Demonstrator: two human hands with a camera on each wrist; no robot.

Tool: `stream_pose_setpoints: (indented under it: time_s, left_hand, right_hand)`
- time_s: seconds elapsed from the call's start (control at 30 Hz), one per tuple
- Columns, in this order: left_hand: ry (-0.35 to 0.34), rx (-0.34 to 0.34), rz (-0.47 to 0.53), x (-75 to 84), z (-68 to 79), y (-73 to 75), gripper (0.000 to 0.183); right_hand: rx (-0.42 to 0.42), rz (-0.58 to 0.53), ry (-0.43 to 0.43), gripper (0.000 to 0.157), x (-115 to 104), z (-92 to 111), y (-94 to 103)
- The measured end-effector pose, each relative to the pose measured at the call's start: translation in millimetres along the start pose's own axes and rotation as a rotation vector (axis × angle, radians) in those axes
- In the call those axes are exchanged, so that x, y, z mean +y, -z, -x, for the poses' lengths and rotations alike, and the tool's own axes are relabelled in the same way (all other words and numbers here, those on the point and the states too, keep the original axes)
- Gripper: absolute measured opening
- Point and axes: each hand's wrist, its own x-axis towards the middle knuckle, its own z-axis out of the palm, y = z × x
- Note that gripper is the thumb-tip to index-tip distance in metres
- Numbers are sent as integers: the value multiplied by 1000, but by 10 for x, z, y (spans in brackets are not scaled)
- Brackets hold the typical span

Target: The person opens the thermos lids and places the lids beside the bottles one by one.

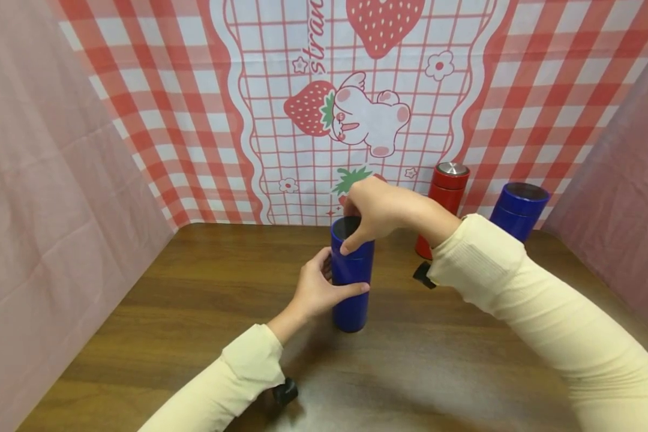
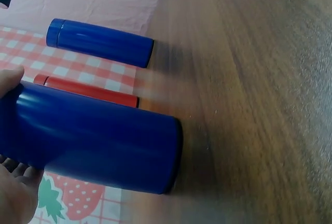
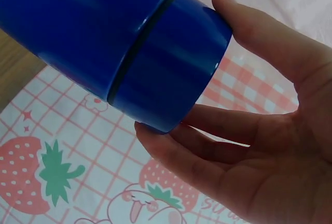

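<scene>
A blue thermos (image 1: 351,309) stands upright on the wooden table in the head view. My left hand (image 1: 314,288) grips its body from the left, thumb lying across the near side. From above, my right hand (image 1: 380,207) holds the lid (image 3: 179,63) between thumb and fingers. In the right wrist view a dark seam runs between lid and body, and the thumb (image 3: 244,19) and fingertips press opposite sides of the lid. The left wrist view shows the thermos (image 2: 104,136) with its dark-edged base at the tabletop; only parts of the left hand (image 2: 18,193) appear there.
Behind and to the right stand a red thermos (image 1: 447,193) with a silver top and another blue thermos (image 1: 518,213), both partly covered by the right arm. A strawberry-print checked cloth (image 1: 216,132) hangs at the table's (image 1: 194,300) back edge, with pink cloth (image 1: 59,150) at the sides.
</scene>
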Motion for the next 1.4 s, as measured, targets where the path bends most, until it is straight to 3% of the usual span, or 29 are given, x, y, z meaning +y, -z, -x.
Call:
stream_pose_setpoints:
  time_s: [0.27,0.47,0.67,0.77,0.9,1.17,1.4]
  left_hand:
    - [5,-36,-63,18,-46,47,67]
    - [13,-57,-85,12,-50,58,68]
    - [12,-69,-97,10,-55,65,70]
    - [1,-64,-97,6,-66,64,69]
    - [9,-60,-72,-12,-73,65,69]
    - [29,-66,-90,-24,-58,61,73]
    - [-11,-59,-106,-19,-39,60,68]
  right_hand:
    - [-15,0,63,41,26,-9,12]
    - [-27,-1,172,39,87,1,-1]
    - [-70,14,264,46,170,-11,8]
    - [-99,28,268,51,174,-28,28]
    - [-117,47,216,52,132,-66,49]
    - [-159,-36,-67,68,47,-60,18]
    - [-81,71,-133,59,-131,-86,-3]
